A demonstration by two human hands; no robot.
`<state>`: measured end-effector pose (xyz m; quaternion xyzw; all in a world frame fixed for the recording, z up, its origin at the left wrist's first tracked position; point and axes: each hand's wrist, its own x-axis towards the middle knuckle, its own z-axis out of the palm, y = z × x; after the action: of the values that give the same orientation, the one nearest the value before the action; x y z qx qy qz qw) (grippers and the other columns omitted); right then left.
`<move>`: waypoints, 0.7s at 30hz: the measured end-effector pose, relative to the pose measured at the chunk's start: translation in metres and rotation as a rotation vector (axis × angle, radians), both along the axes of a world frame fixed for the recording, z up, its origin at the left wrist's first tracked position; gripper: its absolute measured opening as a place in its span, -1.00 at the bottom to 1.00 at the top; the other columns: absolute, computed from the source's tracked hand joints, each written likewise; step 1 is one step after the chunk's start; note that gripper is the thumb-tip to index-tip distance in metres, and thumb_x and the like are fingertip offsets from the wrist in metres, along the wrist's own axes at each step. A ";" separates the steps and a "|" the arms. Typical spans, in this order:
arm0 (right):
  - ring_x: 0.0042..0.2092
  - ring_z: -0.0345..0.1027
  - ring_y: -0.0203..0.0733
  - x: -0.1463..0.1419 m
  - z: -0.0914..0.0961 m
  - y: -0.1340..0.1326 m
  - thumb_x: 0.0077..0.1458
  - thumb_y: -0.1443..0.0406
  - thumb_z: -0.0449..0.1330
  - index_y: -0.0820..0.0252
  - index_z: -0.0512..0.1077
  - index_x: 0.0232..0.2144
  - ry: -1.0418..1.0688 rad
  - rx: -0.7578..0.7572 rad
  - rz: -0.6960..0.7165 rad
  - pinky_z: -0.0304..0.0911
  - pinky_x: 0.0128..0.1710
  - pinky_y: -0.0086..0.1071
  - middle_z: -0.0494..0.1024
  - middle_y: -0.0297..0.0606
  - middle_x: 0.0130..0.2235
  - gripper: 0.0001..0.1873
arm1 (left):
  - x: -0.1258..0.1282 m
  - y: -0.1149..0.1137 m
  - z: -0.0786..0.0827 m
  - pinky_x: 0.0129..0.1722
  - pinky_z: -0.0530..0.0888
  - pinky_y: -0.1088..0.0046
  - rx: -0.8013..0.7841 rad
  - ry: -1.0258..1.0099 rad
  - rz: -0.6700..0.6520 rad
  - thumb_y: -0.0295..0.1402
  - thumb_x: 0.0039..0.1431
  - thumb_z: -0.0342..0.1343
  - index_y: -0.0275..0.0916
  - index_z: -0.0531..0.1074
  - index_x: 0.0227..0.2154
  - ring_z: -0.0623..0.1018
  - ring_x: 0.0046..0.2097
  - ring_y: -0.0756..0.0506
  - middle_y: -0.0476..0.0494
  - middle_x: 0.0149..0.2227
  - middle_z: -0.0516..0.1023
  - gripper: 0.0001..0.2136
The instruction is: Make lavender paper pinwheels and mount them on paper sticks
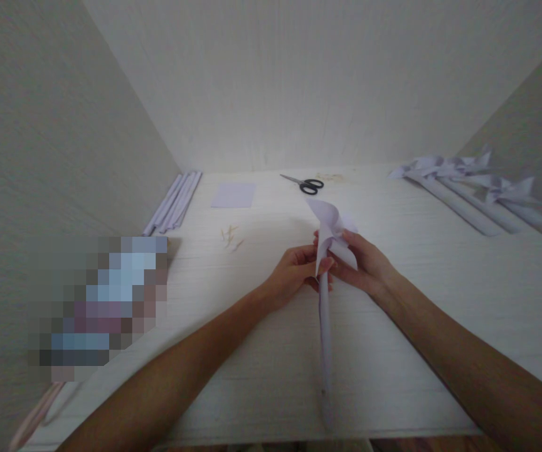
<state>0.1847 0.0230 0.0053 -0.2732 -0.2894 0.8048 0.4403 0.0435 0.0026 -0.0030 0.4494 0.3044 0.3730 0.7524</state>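
A pale lilac paper pinwheel (330, 216) with curled blades is held up over the table in both hands. Its stick, a rolled paper tube (324, 333), points down toward the table's front edge. My left hand (294, 273) is closed round the top of the tube, thumb pressed against it just under the blades. My right hand (362, 260) pinches the pinwheel from the right, near its middle, with fingers on and behind the blades. The blades hide some fingertips and the joint between pinwheel and tube.
Scissors (309, 186) with black handles lie at the back. A lilac paper square (234, 195), small thin yellowish pieces (231, 237) and several rolled paper tubes (174, 202) lie to the left. Several pinwheels (459, 176) lie at right. A blurred-out object (111, 301) stands at the left wall.
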 end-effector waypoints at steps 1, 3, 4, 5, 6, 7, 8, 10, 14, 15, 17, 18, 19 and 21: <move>-0.54 0.31 -0.34 0.000 0.000 0.000 -0.21 0.31 0.21 0.27 0.38 -0.50 -0.005 0.001 -0.009 0.29 -0.57 -0.48 0.47 -0.34 -0.55 -0.86 | 0.000 0.000 0.000 -0.57 0.33 0.55 0.001 0.006 0.001 -0.21 -0.16 0.17 -0.33 0.33 -0.50 0.40 -0.59 0.08 0.00 -0.61 0.40 -0.73; -0.55 0.31 -0.34 0.000 0.000 0.000 -0.20 0.32 0.20 0.27 0.38 -0.51 -0.015 0.011 -0.015 0.29 -0.58 -0.48 0.46 -0.35 -0.55 -0.88 | 0.000 0.000 0.000 -0.57 0.33 0.55 0.000 0.013 0.002 -0.20 -0.17 0.18 -0.33 0.33 -0.50 0.40 -0.59 0.07 0.00 -0.61 0.40 -0.72; -0.56 0.30 -0.34 0.000 0.000 0.000 -0.19 0.32 0.20 0.27 0.38 -0.51 -0.019 0.020 -0.009 0.28 -0.59 -0.47 0.46 -0.35 -0.55 -0.88 | 0.000 0.000 0.000 -0.57 0.33 0.55 -0.002 0.013 0.001 -0.20 -0.17 0.18 -0.33 0.33 -0.50 0.40 -0.59 0.07 0.00 -0.61 0.40 -0.73; -0.58 0.30 -0.33 -0.001 -0.001 0.000 -0.19 0.31 0.20 0.28 0.37 -0.51 -0.022 0.029 -0.001 0.28 -0.61 -0.45 0.46 -0.35 -0.56 -0.87 | 0.000 0.000 0.000 -0.57 0.33 0.55 -0.004 0.010 0.001 -0.21 -0.17 0.18 -0.32 0.33 -0.50 0.40 -0.59 0.07 0.00 -0.61 0.40 -0.73; -0.59 0.29 -0.32 -0.001 -0.001 0.000 -0.20 0.31 0.20 0.28 0.37 -0.51 -0.022 0.038 0.007 0.27 -0.63 -0.43 0.46 -0.35 -0.57 -0.86 | 0.000 0.000 0.000 -0.57 0.33 0.55 -0.004 0.007 0.000 -0.22 -0.16 0.18 -0.32 0.33 -0.50 0.40 -0.59 0.07 0.01 -0.61 0.40 -0.74; -0.60 0.28 -0.31 -0.001 -0.001 0.000 -0.20 0.30 0.20 0.29 0.37 -0.51 -0.022 0.046 0.013 0.27 -0.65 -0.42 0.45 -0.34 -0.57 -0.85 | 0.000 0.000 -0.001 -0.57 0.33 0.55 -0.003 0.004 -0.002 -0.23 -0.16 0.18 -0.31 0.33 -0.50 0.40 -0.59 0.07 0.01 -0.61 0.40 -0.75; -0.61 0.28 -0.31 -0.001 -0.001 0.000 -0.20 0.30 0.20 0.29 0.37 -0.50 -0.024 0.050 0.015 0.26 -0.66 -0.42 0.45 -0.34 -0.57 -0.85 | 0.000 0.000 -0.001 -0.57 0.33 0.55 -0.002 0.003 -0.003 -0.23 -0.15 0.17 -0.31 0.33 -0.50 0.40 -0.59 0.07 0.02 -0.61 0.40 -0.76; -0.60 0.29 -0.32 -0.001 -0.001 0.000 -0.19 0.30 0.18 0.28 0.37 -0.50 -0.035 0.049 0.006 0.26 -0.66 -0.43 0.46 -0.34 -0.56 -0.86 | 0.000 0.000 -0.002 -0.57 0.33 0.55 0.001 0.004 -0.007 -0.23 -0.14 0.17 -0.31 0.33 -0.50 0.41 -0.59 0.07 0.02 -0.60 0.40 -0.76; -0.60 0.29 -0.32 -0.002 -0.001 -0.001 -0.19 0.31 0.18 0.28 0.37 -0.52 -0.055 0.042 -0.015 0.25 -0.65 -0.45 0.47 -0.33 -0.56 -0.88 | -0.001 0.000 -0.002 -0.57 0.32 0.55 0.008 -0.002 -0.019 -0.25 -0.11 0.15 -0.31 0.33 -0.49 0.41 -0.58 0.08 0.01 -0.60 0.41 -0.78; -0.60 0.29 -0.32 -0.002 -0.001 -0.001 -0.20 0.32 0.19 0.28 0.37 -0.53 -0.052 0.044 -0.017 0.26 -0.65 -0.45 0.46 -0.33 -0.57 -0.88 | -0.001 0.000 -0.002 -0.57 0.32 0.55 0.011 -0.005 -0.021 -0.26 -0.10 0.14 -0.31 0.33 -0.50 0.41 -0.58 0.08 0.01 -0.60 0.41 -0.79; -0.59 0.29 -0.32 -0.001 0.000 -0.001 -0.19 0.33 0.19 0.28 0.36 -0.55 -0.040 0.050 -0.015 0.26 -0.63 -0.45 0.45 -0.34 -0.59 -0.90 | -0.001 0.000 -0.002 -0.57 0.32 0.55 0.013 -0.004 -0.022 -0.26 -0.10 0.14 -0.32 0.32 -0.50 0.41 -0.58 0.08 0.01 -0.60 0.40 -0.79; -0.59 0.29 -0.31 -0.001 0.000 -0.001 -0.19 0.33 0.19 0.28 0.36 -0.56 -0.033 0.054 -0.012 0.26 -0.62 -0.44 0.45 -0.34 -0.60 -0.90 | -0.001 0.000 -0.002 -0.57 0.32 0.55 0.013 -0.003 -0.022 -0.26 -0.11 0.15 -0.32 0.32 -0.51 0.41 -0.58 0.08 0.01 -0.60 0.40 -0.79; -0.59 0.29 -0.31 -0.001 0.000 -0.001 -0.18 0.33 0.19 0.27 0.36 -0.56 -0.028 0.056 -0.009 0.26 -0.62 -0.44 0.45 -0.34 -0.60 -0.91 | -0.001 0.000 -0.002 -0.57 0.32 0.55 0.012 -0.002 -0.021 -0.25 -0.11 0.15 -0.32 0.32 -0.51 0.41 -0.58 0.08 0.01 -0.61 0.40 -0.78; -0.59 0.29 -0.31 -0.001 0.000 -0.001 -0.17 0.34 0.19 0.26 0.36 -0.55 -0.027 0.059 -0.006 0.26 -0.61 -0.43 0.45 -0.34 -0.60 -0.92 | -0.001 0.000 -0.002 -0.57 0.32 0.55 0.012 -0.001 -0.020 -0.25 -0.12 0.16 -0.32 0.32 -0.51 0.41 -0.59 0.08 0.02 -0.61 0.40 -0.77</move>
<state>0.1836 0.0217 0.0053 -0.2715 -0.3182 0.7909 0.4466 0.0427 0.0025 -0.0054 0.4566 0.2975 0.3674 0.7536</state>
